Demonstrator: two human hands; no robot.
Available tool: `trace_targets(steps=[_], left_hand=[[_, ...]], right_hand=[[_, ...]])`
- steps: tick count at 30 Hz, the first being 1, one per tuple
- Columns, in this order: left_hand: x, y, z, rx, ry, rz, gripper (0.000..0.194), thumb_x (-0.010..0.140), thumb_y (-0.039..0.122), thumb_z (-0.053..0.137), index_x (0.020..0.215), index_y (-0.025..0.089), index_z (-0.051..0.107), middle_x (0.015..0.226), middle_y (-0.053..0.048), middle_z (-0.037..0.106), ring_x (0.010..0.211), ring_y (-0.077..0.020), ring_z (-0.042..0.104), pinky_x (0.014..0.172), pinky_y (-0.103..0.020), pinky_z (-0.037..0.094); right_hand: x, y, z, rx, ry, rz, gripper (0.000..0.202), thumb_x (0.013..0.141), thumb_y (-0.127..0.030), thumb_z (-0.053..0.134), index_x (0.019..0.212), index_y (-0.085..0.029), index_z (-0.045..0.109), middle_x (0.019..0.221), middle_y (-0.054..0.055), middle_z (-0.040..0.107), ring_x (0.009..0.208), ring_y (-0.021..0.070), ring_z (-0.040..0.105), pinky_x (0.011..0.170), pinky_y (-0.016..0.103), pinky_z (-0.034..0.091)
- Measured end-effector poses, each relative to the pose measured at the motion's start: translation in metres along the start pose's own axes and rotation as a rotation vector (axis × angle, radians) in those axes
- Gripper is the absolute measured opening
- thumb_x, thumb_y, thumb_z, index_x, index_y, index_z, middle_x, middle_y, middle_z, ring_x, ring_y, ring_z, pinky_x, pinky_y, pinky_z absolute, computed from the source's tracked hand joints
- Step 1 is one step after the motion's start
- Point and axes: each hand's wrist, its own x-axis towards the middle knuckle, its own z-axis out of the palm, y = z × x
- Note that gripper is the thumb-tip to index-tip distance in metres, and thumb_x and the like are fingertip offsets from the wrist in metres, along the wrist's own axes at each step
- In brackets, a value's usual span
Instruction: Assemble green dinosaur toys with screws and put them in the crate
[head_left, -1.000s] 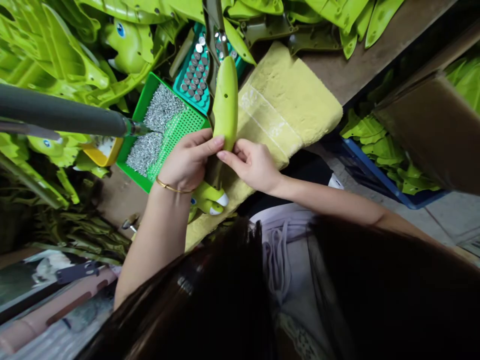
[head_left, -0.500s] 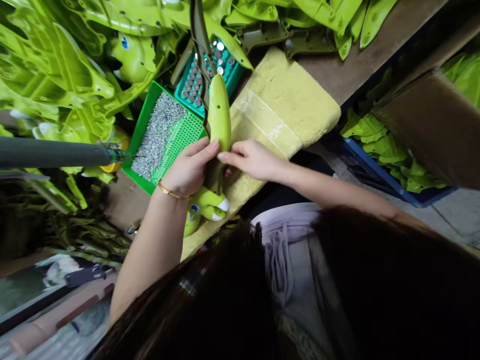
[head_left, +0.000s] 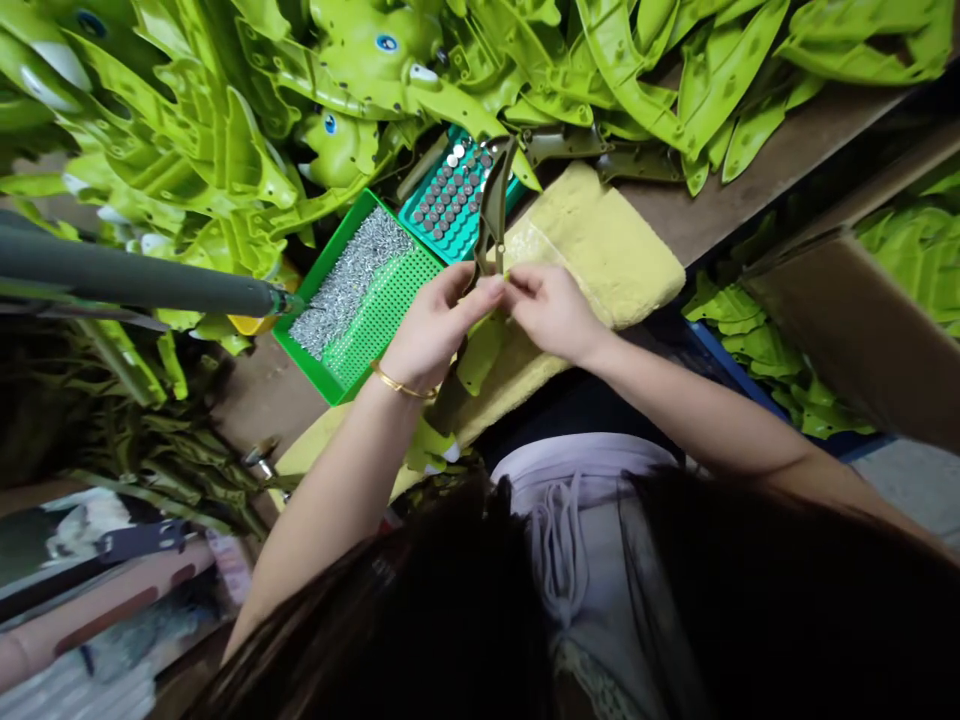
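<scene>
toy (head_left: 493,212), left hand (head_left: 439,325) gripping, right hand (head_left: 556,312) pinching

one green basket (head_left: 390,310), one teal tray (head_left: 456,244), one gold bracelet (head_left: 401,386)

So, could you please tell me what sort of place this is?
Probably an assembly workshop, perhaps for plastic toys: green moulded parts, some with blue eyes, lie heaped near a green tray of small silvery pieces and a teal tray of round discs.

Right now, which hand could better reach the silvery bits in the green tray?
Left hand, I think: it's beside the green tray; the right hand is farther, over the yellow cloth. Both are at the olive part.
</scene>
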Motion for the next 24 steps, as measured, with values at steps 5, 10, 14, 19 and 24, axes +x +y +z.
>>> trace_targets(steps=[5, 10, 14, 19, 24], left_hand=[[0.011, 0.006, 0.018, -0.215, 0.017, -0.017, 0.048, 0.056, 0.051, 0.086, 0.066, 0.017, 0.054, 0.063, 0.004, 0.052, 0.056, -0.0087, 0.048, 0.052, -0.022, 0.039], [0.005, -0.003, 0.014, -0.155, -0.02, 0.084, 0.05, 0.062, 0.06, 0.08, 0.073, 0.015, 0.059, 0.07, 0.002, 0.055, 0.066, -0.0098, 0.049, 0.059, -0.022, 0.039], [0.004, -0.007, 0.007, -0.15, 0.067, 0.116, 0.053, 0.066, 0.061, 0.077, 0.061, 0.017, 0.046, 0.06, 0.005, 0.04, 0.058, -0.0083, 0.039, 0.053, -0.023, 0.029], [0.001, -0.007, 0.008, -0.018, 0.017, 0.108, 0.041, 0.075, 0.052, 0.072, 0.069, 0.016, 0.053, 0.068, 0.002, 0.051, 0.064, -0.0109, 0.046, 0.058, -0.025, 0.035], [-0.044, -0.031, -0.055, 0.309, 0.279, 0.144, 0.037, 0.083, 0.05, 0.062, 0.102, 0.018, 0.063, 0.101, -0.006, 0.064, 0.084, -0.0168, 0.06, 0.077, -0.031, 0.048]], right_hand=[[-0.008, 0.005, 0.011, 0.057, 0.13, -0.03, 0.043, 0.081, -0.056, 0.06, 0.061, -0.018, 0.053, 0.056, -0.004, 0.047, 0.064, 0.0106, 0.049, 0.065, 0.025, 0.043], [-0.008, 0.007, 0.011, 0.022, 0.152, -0.039, 0.043, 0.079, -0.057, 0.062, 0.061, -0.018, 0.06, 0.053, -0.004, 0.045, 0.063, 0.0113, 0.049, 0.07, 0.027, 0.047], [-0.007, 0.004, 0.027, 0.043, 0.158, -0.042, 0.043, 0.083, -0.056, 0.057, 0.067, -0.017, 0.063, 0.06, -0.002, 0.053, 0.063, 0.011, 0.051, 0.066, 0.026, 0.047], [-0.01, 0.01, 0.026, -0.076, 0.165, 0.052, 0.05, 0.083, -0.065, 0.049, 0.076, -0.018, 0.065, 0.06, -0.001, 0.054, 0.068, 0.0147, 0.057, 0.064, 0.027, 0.047], [0.0, -0.022, -0.026, -0.637, -0.043, 0.172, 0.06, 0.08, -0.073, 0.048, 0.066, -0.017, 0.064, 0.058, 0.001, 0.055, 0.064, 0.016, 0.055, 0.067, 0.031, 0.044]])
